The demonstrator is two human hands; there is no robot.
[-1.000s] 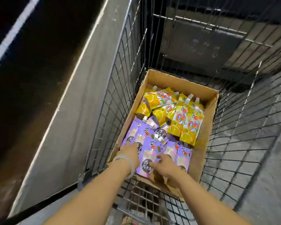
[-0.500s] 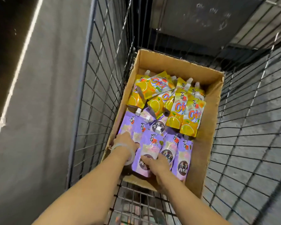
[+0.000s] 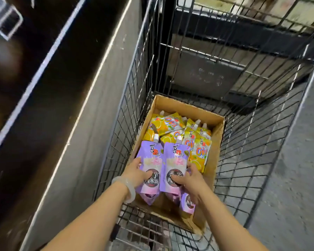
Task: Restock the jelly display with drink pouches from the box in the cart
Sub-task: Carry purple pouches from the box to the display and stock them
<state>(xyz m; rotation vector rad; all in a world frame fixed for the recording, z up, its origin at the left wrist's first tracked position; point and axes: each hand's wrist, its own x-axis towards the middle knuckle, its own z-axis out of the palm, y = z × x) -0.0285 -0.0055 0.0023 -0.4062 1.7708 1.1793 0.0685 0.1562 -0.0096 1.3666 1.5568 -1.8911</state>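
Observation:
An open cardboard box (image 3: 186,107) sits in the wire cart (image 3: 132,91). Several yellow-orange drink pouches (image 3: 199,151) fill its far half. My left hand (image 3: 137,172) grips a small stack of purple pouches (image 3: 151,156) by the lower part, lifted above the box with the white cap up. My right hand (image 3: 188,178) grips another stack of purple pouches (image 3: 176,158) beside it, also raised. More purple pouches (image 3: 188,204) hang below my right hand near the box's near edge.
The cart's wire walls (image 3: 252,142) close in the box on all sides. A grey display base (image 3: 83,124) runs along the left of the cart, with a dark shelf front (image 3: 25,73) above it. Grey floor (image 3: 297,178) lies to the right.
Both hands closed on purple pouches lying in the box and lifted them upright above it. The view tilted up, so the box sits lower in the picture.

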